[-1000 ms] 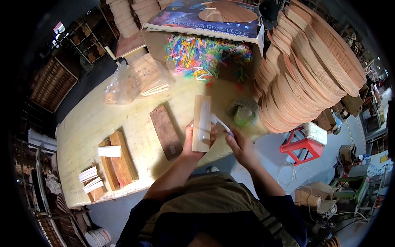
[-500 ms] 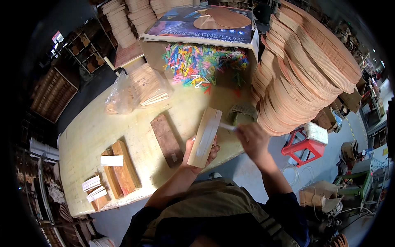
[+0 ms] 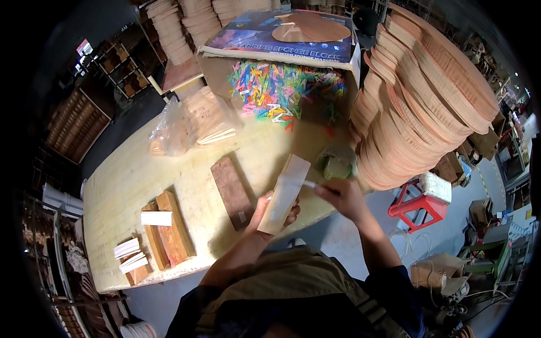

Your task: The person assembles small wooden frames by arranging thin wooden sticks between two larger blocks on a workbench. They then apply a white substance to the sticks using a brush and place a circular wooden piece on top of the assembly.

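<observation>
Here the brush [image 3: 309, 184] is mostly hidden inside the closed right hand [image 3: 342, 197]. The left hand [image 3: 269, 213] grips the pale wooden block [image 3: 284, 193] from below, tilted above the tabletop [image 3: 141, 169].

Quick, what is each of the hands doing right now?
Left hand: closed around a pale flat rectangular wooden block, held above the table edge.
Right hand: closed on a thin white brush-like tool touching that block.
</observation>
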